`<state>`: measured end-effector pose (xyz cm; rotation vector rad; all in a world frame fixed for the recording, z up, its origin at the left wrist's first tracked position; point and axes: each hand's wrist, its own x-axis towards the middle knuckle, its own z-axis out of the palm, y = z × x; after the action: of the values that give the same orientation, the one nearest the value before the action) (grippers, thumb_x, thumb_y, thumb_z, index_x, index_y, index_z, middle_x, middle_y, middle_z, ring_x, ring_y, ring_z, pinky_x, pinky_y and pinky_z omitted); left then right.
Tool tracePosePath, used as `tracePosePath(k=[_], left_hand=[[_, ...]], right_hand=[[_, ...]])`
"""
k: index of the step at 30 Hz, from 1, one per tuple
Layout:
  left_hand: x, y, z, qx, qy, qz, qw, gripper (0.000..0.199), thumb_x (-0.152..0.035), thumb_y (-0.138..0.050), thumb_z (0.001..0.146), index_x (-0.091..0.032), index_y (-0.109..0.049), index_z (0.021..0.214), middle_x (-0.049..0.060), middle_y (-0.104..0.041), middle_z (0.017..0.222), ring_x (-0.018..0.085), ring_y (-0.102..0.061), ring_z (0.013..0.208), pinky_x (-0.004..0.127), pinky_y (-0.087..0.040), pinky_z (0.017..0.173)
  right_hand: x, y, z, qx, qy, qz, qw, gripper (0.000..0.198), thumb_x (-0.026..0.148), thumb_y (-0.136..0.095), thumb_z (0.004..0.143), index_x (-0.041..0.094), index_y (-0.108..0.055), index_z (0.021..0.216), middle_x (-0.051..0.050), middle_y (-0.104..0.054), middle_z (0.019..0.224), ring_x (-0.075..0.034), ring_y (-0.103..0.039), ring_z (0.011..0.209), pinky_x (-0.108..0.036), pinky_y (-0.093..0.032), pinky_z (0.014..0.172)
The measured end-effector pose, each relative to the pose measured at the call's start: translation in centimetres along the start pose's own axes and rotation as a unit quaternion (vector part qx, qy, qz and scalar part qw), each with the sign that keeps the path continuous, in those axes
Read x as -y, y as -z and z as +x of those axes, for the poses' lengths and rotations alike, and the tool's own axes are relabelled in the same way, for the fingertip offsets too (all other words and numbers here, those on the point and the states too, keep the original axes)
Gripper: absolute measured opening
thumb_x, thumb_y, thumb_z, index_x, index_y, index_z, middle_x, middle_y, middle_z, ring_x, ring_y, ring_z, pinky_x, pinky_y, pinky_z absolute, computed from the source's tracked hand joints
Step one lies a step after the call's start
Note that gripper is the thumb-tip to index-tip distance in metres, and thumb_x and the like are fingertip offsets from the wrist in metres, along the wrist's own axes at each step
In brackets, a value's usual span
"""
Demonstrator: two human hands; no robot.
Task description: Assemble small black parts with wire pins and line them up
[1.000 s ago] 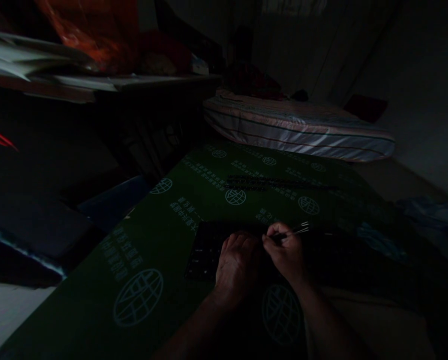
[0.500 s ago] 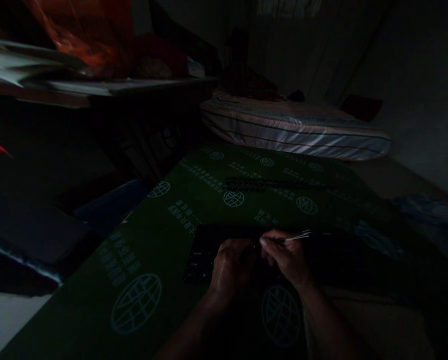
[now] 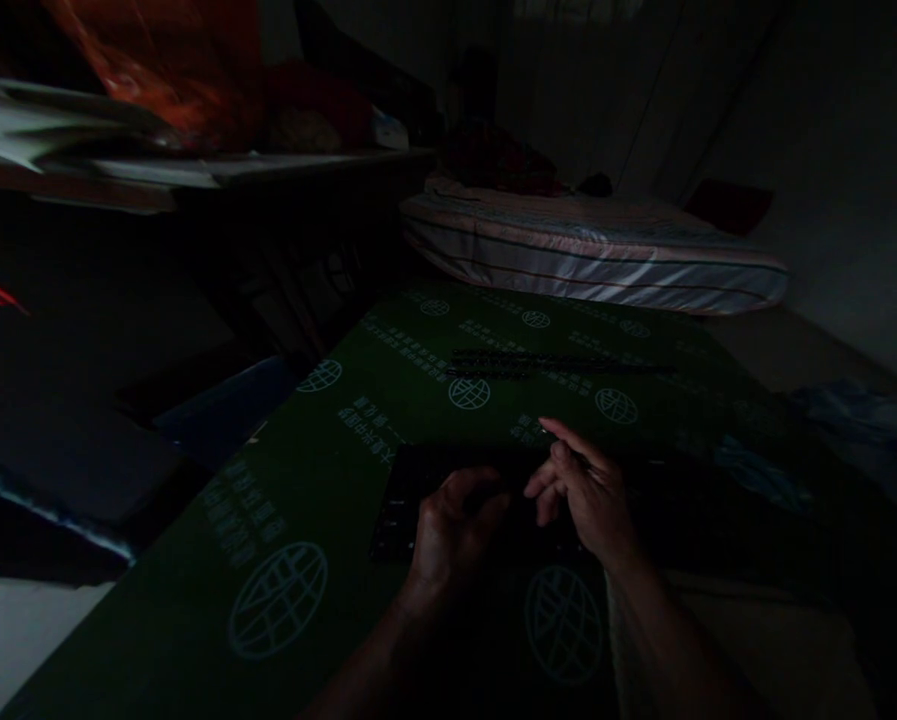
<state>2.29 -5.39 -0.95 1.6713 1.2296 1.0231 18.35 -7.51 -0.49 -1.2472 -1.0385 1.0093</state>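
Note:
A long, flat black object (image 3: 397, 515) with small pale marks, like a keyboard, lies under both hands; darkness hides most of its detail. My left hand (image 3: 455, 525) is curled over its left half, thumb and fingers brought together, and whatever they pinch is hidden. Just to the right, my right hand (image 3: 587, 490) is raised over the object. Its index finger points up and left, the thumb lies close to it, and the other fingers are bent. A tiny bright spot shows at the index fingertip; what the hand holds is too dark to name.
Long dark strips (image 3: 538, 363) lie across the green table cover (image 3: 410, 390) beyond the hands. A crumpled bluish wrapper (image 3: 763, 475) is at right. A striped mattress (image 3: 605, 260) stands behind the table; a loaded shelf (image 3: 215, 172) is at upper left.
My right hand has turned and lifted, and its index finger now points up. The thin pale rods that stuck out of it to the right no longer show. My left hand has shifted slightly left.

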Motion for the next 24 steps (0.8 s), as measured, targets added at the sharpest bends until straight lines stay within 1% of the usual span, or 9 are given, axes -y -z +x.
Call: tracePosePath(k=[2, 3, 5, 7, 8, 10, 14, 21, 24], left_hand=[[-0.1, 0.0, -0.01, -0.011, 0.007, -0.02, 1.0, 0.014, -0.023, -0.062, 0.071, -0.019, -0.066, 0.084, 0.002, -0.07, 0.085, 0.018, -0.066, 0.078, 0.029, -0.054, 0.071], [-0.14, 0.0, -0.02, -0.012, 0.008, -0.028, 1.0, 0.015, -0.024, -0.063, 0.071, -0.019, -0.066, 0.084, 0.002, -0.07, 0.085, 0.018, -0.066, 0.078, 0.029, -0.054, 0.071], [-0.22, 0.05, -0.03, -0.006, 0.01, -0.045, 0.999, 0.015, -0.025, -0.064, 0.071, -0.018, -0.066, 0.084, 0.002, -0.07, 0.084, 0.018, -0.066, 0.077, 0.028, -0.054, 0.07], [-0.31, 0.15, -0.04, 0.002, 0.011, -0.062, 0.998, 0.015, -0.025, -0.065, 0.07, -0.018, -0.066, 0.084, 0.002, -0.07, 0.084, 0.017, -0.066, 0.077, 0.027, -0.054, 0.07], [-0.35, 0.2, -0.04, 0.004, 0.013, -0.069, 0.998, 0.015, -0.025, -0.065, 0.07, -0.018, -0.066, 0.084, 0.001, -0.07, 0.084, 0.017, -0.065, 0.078, 0.027, -0.054, 0.071], [-0.36, 0.28, -0.03, 0.007, 0.018, -0.082, 0.996, 0.015, -0.025, -0.065, 0.07, -0.018, -0.065, 0.084, 0.002, -0.07, 0.085, 0.017, -0.065, 0.08, 0.027, -0.053, 0.073], [-0.11, 0.3, -0.01, 0.029, 0.03, -0.104, 0.994, 0.016, -0.026, -0.066, 0.07, -0.017, -0.066, 0.084, 0.004, -0.07, 0.086, 0.019, -0.065, 0.081, 0.027, -0.053, 0.072], [-0.19, 0.53, -0.08, 0.025, 0.05, -0.109, 0.992, 0.014, -0.024, -0.068, 0.069, -0.017, -0.066, 0.08, 0.001, -0.07, 0.078, 0.016, -0.065, 0.073, 0.023, -0.053, 0.064], [-0.15, 0.62, -0.04, 0.034, 0.048, -0.11, 0.992, 0.013, -0.024, -0.067, 0.069, -0.018, -0.067, 0.08, 0.001, -0.07, 0.078, 0.016, -0.065, 0.073, 0.023, -0.052, 0.065]], right_hand=[[0.05, -0.07, -0.13, 0.01, 0.014, -0.012, 1.0, 0.044, 0.047, -0.042, 0.087, 0.019, -0.053, 0.119, 0.0, -0.066, 0.059, -0.011, -0.055, 0.036, -0.022, -0.043, 0.039], [0.03, -0.1, -0.18, 0.015, 0.031, -0.024, 0.999, 0.039, 0.044, -0.043, 0.087, 0.019, -0.056, 0.114, -0.001, -0.067, 0.063, -0.011, -0.057, 0.04, -0.023, -0.046, 0.043], [-0.04, -0.13, -0.25, 0.023, 0.081, -0.063, 0.994, 0.027, 0.037, -0.049, 0.086, 0.019, -0.061, 0.102, -0.004, -0.07, 0.075, -0.013, -0.063, 0.055, -0.026, -0.051, 0.056], [-0.06, -0.16, -0.29, 0.031, 0.13, -0.112, 0.985, 0.018, 0.029, -0.055, 0.082, 0.02, -0.064, 0.095, -0.005, -0.071, 0.086, -0.016, -0.066, 0.074, -0.03, -0.053, 0.071], [-0.03, -0.19, -0.32, 0.038, 0.149, -0.134, 0.979, 0.017, 0.026, -0.056, 0.081, 0.021, -0.064, 0.095, -0.005, -0.071, 0.09, -0.017, -0.065, 0.082, -0.031, -0.052, 0.077], [0.11, -0.26, -0.4, 0.056, 0.174, -0.167, 0.969, 0.018, 0.02, -0.056, 0.079, 0.022, -0.065, 0.095, -0.005, -0.07, 0.095, -0.018, -0.064, 0.09, -0.033, -0.05, 0.082], [0.46, -0.44, -0.61, 0.078, 0.198, -0.204, 0.956, 0.022, 0.015, -0.057, 0.077, 0.023, -0.065, 0.095, -0.004, -0.07, 0.097, -0.017, -0.064, 0.089, -0.031, -0.051, 0.08], [0.6, -0.47, -0.49, 0.092, 0.21, -0.241, 0.943, 0.022, 0.016, -0.058, 0.075, 0.024, -0.065, 0.095, -0.002, -0.07, 0.092, -0.015, -0.064, 0.08, -0.029, -0.051, 0.076], [0.79, -0.61, -0.34, 0.096, 0.213, -0.247, 0.94, 0.021, 0.015, -0.059, 0.074, 0.024, -0.065, 0.092, -0.001, -0.07, 0.087, -0.015, -0.064, 0.078, -0.027, -0.051, 0.075]])
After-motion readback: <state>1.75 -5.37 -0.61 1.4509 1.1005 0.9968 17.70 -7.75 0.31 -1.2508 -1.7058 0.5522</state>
